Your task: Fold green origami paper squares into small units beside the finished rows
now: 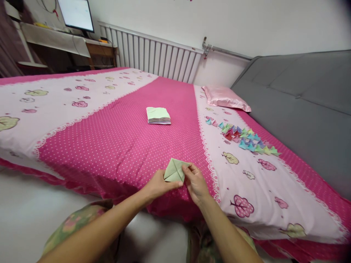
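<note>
Both my hands hold a pale green folded paper (174, 170) at the near edge of the bed (117, 142). My left hand (159, 184) pinches its lower left side, thumb along the bottom edge. My right hand (196, 182) grips its right side with fingers curled. The paper shows creases that meet at its middle. A stack of square paper sheets (158, 115), green on top, lies farther up the pink dotted sheet.
Several small folded paper pieces (242, 139) in blue, green and red lie in a row at the right. A pink pillow (226, 98) rests by the grey headboard (301, 106). A white radiator (153, 54) and a monitor (76, 14) stand behind.
</note>
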`<action>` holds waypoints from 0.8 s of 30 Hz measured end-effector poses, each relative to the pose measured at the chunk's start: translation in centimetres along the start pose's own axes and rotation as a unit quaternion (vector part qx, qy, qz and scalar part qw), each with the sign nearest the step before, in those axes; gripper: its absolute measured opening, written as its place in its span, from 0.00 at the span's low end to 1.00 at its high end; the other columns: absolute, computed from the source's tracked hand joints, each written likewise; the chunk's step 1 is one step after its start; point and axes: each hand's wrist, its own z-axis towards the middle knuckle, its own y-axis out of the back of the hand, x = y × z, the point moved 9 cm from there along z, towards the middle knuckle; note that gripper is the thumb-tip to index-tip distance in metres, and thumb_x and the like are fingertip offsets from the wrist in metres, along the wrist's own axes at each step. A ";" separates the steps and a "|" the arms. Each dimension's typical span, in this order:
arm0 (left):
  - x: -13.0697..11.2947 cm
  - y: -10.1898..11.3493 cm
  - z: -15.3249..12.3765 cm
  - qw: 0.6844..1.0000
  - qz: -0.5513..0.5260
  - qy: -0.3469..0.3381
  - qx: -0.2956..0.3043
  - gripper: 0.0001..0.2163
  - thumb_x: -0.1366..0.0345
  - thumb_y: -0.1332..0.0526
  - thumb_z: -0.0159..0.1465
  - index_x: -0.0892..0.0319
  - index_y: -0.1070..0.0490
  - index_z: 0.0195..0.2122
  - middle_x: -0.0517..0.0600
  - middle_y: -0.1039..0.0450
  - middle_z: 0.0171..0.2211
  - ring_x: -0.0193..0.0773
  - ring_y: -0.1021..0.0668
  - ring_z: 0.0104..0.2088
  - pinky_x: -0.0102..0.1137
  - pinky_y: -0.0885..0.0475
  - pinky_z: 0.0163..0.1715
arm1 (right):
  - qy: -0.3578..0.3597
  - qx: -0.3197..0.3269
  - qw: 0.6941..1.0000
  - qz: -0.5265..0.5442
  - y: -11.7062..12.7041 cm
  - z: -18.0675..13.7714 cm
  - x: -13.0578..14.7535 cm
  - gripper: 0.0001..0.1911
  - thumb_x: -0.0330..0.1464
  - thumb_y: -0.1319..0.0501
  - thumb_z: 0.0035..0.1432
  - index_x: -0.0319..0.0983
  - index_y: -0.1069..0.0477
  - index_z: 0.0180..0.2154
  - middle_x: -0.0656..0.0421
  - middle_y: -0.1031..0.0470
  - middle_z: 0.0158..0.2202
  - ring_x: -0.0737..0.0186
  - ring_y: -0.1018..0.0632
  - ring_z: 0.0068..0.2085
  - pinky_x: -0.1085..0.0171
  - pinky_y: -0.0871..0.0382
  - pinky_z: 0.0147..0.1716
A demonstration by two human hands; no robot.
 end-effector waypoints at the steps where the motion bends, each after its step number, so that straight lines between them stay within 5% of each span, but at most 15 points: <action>1: 0.0 0.4 0.1 1.000 0.004 -0.006 -0.031 0.12 0.60 0.34 0.46 0.64 0.27 0.28 0.47 0.30 0.21 0.31 0.32 0.21 0.25 0.40 0.22 | -0.003 0.002 1.000 0.008 -0.1 0.0 0.0 0.10 0.34 0.33 0.42 0.40 0.31 0.27 0.64 0.28 0.27 0.68 0.28 0.28 0.68 0.34 0.32; 9: -2.5 3.3 -0.1 0.987 0.004 -0.075 -0.141 0.10 0.62 0.36 0.48 0.64 0.25 0.29 0.52 0.24 0.27 0.36 0.26 0.26 0.29 0.33 0.30 | 0.020 0.027 0.999 -0.042 -0.2 0.0 1.2 0.08 0.33 0.34 0.44 0.40 0.29 0.30 0.63 0.27 0.29 0.70 0.28 0.31 0.70 0.35 0.34; 14: -3.0 3.7 -0.2 0.991 0.019 -0.069 -0.114 0.11 0.62 0.37 0.49 0.64 0.25 0.30 0.51 0.25 0.26 0.34 0.27 0.24 0.28 0.33 0.27 | 0.078 0.083 0.981 -0.157 -1.2 -0.4 2.2 0.10 0.32 0.35 0.46 0.40 0.29 0.34 0.61 0.26 0.31 0.66 0.27 0.33 0.67 0.34 0.37; 18: -3.3 3.3 -0.1 0.993 0.064 -0.073 -0.065 0.10 0.61 0.38 0.51 0.63 0.26 0.23 0.49 0.28 0.22 0.33 0.29 0.22 0.27 0.36 0.25 | 0.052 0.113 0.977 -0.175 -1.8 -0.6 1.7 0.15 0.32 0.34 0.44 0.40 0.29 0.38 0.60 0.25 0.31 0.63 0.26 0.32 0.64 0.33 0.35; 24: -4.3 3.7 -0.5 0.991 0.052 -0.086 -0.086 0.12 0.58 0.39 0.51 0.63 0.28 0.22 0.47 0.33 0.19 0.30 0.32 0.22 0.24 0.39 0.23 | 0.028 0.058 0.990 -0.125 -0.6 0.0 1.3 0.12 0.32 0.33 0.41 0.39 0.27 0.33 0.61 0.25 0.28 0.67 0.26 0.28 0.67 0.32 0.32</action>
